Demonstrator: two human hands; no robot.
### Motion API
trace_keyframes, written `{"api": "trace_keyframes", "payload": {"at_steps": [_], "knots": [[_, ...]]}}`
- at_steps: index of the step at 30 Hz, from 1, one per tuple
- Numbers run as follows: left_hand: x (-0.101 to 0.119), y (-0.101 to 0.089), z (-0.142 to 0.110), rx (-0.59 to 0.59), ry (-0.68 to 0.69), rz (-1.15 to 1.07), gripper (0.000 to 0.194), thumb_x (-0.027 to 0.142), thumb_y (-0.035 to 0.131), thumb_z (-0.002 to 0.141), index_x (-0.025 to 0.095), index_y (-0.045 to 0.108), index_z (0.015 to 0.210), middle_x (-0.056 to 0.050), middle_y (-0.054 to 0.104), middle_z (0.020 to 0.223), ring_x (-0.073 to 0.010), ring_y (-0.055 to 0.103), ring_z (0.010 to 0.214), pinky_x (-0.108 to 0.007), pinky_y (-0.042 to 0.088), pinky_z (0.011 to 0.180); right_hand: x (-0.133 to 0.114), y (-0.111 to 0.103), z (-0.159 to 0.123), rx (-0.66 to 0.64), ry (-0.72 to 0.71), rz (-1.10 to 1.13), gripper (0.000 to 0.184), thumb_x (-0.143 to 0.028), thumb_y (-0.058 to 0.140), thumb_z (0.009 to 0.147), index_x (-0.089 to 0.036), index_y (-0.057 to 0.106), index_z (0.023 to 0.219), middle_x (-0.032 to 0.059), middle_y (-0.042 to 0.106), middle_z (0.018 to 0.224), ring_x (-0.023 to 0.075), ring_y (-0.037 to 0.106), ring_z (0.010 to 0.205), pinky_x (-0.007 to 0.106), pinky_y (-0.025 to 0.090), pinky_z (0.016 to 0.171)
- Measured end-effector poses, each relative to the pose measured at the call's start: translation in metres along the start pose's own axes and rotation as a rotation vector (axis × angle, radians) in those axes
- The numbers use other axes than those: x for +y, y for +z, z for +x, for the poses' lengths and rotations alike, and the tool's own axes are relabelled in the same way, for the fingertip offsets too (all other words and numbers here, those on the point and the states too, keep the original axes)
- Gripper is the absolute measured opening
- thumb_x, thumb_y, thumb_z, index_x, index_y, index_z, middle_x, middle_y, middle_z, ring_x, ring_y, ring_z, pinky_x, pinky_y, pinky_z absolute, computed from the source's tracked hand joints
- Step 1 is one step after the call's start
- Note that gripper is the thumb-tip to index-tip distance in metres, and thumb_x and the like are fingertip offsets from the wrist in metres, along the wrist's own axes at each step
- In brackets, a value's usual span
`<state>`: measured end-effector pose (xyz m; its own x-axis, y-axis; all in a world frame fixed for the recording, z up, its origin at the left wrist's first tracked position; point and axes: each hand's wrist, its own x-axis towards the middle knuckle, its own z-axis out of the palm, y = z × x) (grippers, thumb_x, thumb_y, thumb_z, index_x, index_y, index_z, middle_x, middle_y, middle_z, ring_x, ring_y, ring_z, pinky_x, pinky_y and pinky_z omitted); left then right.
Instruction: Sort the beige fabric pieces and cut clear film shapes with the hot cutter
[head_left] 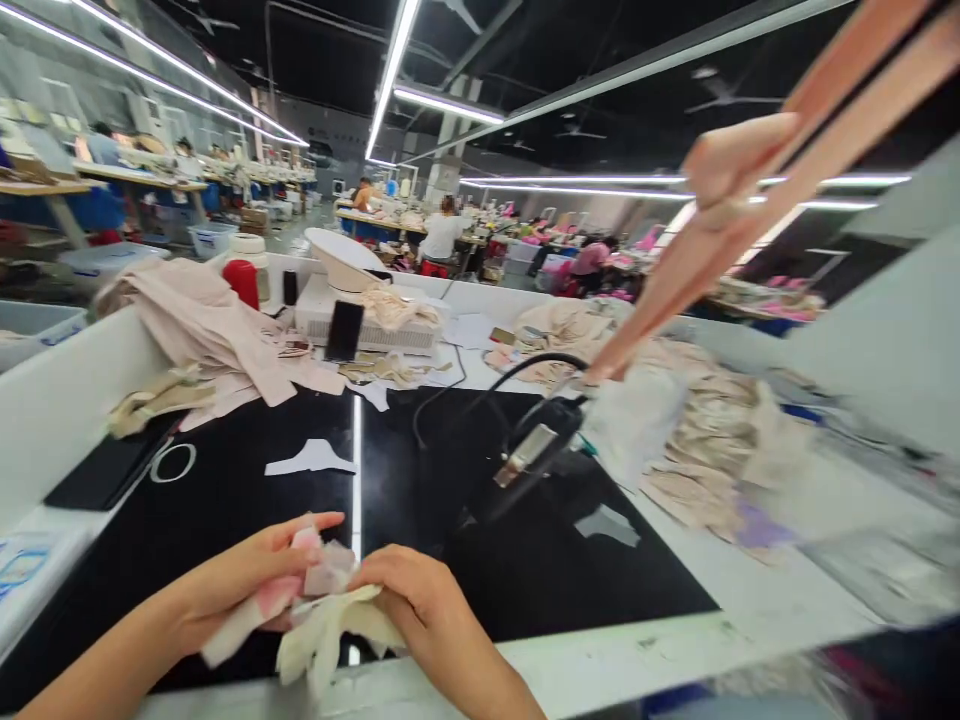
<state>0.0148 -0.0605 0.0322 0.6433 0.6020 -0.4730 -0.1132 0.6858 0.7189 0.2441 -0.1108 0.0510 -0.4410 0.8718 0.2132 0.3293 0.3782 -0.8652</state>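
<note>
My left hand (244,578) and my right hand (418,600) meet at the near edge of the black work surface (225,510). Both are closed on a small bundle of cream and pale pink fabric pieces (322,605), which hangs a little over the table's edge. A black corded hand tool (534,450) lies on the surface just beyond my right hand. Another person's hand (731,160) at the upper right holds long pink straps (720,250) that slant down toward the table.
Heaps of beige fabric (202,330) lie at the back left and more cut pieces (712,440) at the right. A white machine (360,315), a red cup (241,281), loose white paper shapes (311,460) and a white ring (172,463) are on the table. Other workers sit at benches behind.
</note>
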Motion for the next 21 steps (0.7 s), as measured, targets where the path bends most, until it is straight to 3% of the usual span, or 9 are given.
{"api": "trace_keyframes", "payload": {"at_steps": [4,6,7,9,11,14,18,21], "knots": [[0.004,-0.001,-0.001,0.067,-0.127,0.065,0.084,0.062,0.078,0.071,0.032,0.045,0.141,-0.011,0.053,0.145,-0.0318,0.051,0.132,-0.037,0.054,0.089,0.001,-0.030,-0.041,0.089,0.265,0.049,0.020,-0.013,0.058,0.085,-0.021,0.076,0.089,0.0001,0.070,0.086,0.0145,0.062,0.082,0.021,0.042,0.075],[0.003,-0.002,0.000,0.109,-0.159,0.104,0.085,0.068,0.078,0.066,0.034,0.049,0.138,-0.010,0.053,0.145,-0.0320,0.052,0.131,-0.035,0.056,0.084,0.007,-0.049,-0.065,0.163,0.410,0.105,0.013,-0.025,0.063,0.085,-0.019,0.074,0.086,-0.0002,0.066,0.078,0.0133,0.056,0.070,0.021,0.038,0.063],[0.001,-0.002,0.001,0.126,-0.170,0.116,0.085,0.070,0.077,0.065,0.034,0.050,0.137,-0.010,0.054,0.145,-0.0318,0.054,0.129,-0.034,0.057,0.082,0.010,-0.058,-0.076,0.209,0.479,0.147,0.019,-0.035,0.065,0.085,-0.018,0.073,0.086,-0.0008,0.062,0.073,0.0120,0.051,0.064,0.021,0.034,0.058],[-0.004,0.000,0.005,0.170,-0.177,0.140,0.081,0.070,0.076,0.066,0.034,0.052,0.134,-0.010,0.058,0.139,-0.0284,0.063,0.116,-0.030,0.059,0.073,0.014,-0.073,-0.094,0.274,0.573,0.226,0.033,-0.049,0.067,0.084,-0.016,0.070,0.087,-0.0018,0.057,0.068,0.0103,0.043,0.059,0.021,0.028,0.054],[-0.011,0.007,0.010,0.193,-0.140,0.157,0.078,0.065,0.080,0.065,0.030,0.054,0.130,-0.010,0.067,0.124,-0.0208,0.070,0.090,-0.020,0.054,0.054,0.014,-0.081,-0.105,0.310,0.619,0.304,0.036,-0.051,0.070,0.082,-0.015,0.070,0.086,-0.0008,0.059,0.072,0.0106,0.045,0.063,0.021,0.030,0.058],[-0.019,0.028,0.022,0.147,-0.035,0.192,0.079,0.058,0.088,0.059,0.023,0.056,0.122,-0.007,0.071,0.100,-0.0122,0.061,0.061,-0.014,0.040,0.035,0.009,-0.079,-0.106,0.336,0.627,0.428,0.034,-0.048,0.075,0.080,-0.015,0.071,0.085,0.0013,0.063,0.079,0.0117,0.049,0.069,0.021,0.035,0.063],[-0.030,0.065,0.042,0.032,0.013,0.238,0.085,0.058,0.089,0.056,0.023,0.054,0.126,-0.009,0.068,0.108,-0.0119,0.060,0.060,-0.014,0.039,0.031,0.009,-0.063,-0.093,0.303,0.575,0.549,0.037,-0.048,0.080,0.074,-0.013,0.070,0.079,0.0002,0.060,0.073,0.0099,0.046,0.065,0.019,0.035,0.061],[-0.042,0.085,0.059,-0.102,-0.004,0.226,0.087,0.059,0.087,0.059,0.022,0.052,0.130,-0.005,0.069,0.085,-0.0083,0.055,0.052,-0.011,0.032,0.033,0.018,-0.052,-0.085,0.263,0.546,0.598,0.037,-0.047,0.084,0.068,-0.014,0.072,0.079,-0.0009,0.058,0.070,0.0090,0.045,0.063,0.019,0.035,0.060]]}}
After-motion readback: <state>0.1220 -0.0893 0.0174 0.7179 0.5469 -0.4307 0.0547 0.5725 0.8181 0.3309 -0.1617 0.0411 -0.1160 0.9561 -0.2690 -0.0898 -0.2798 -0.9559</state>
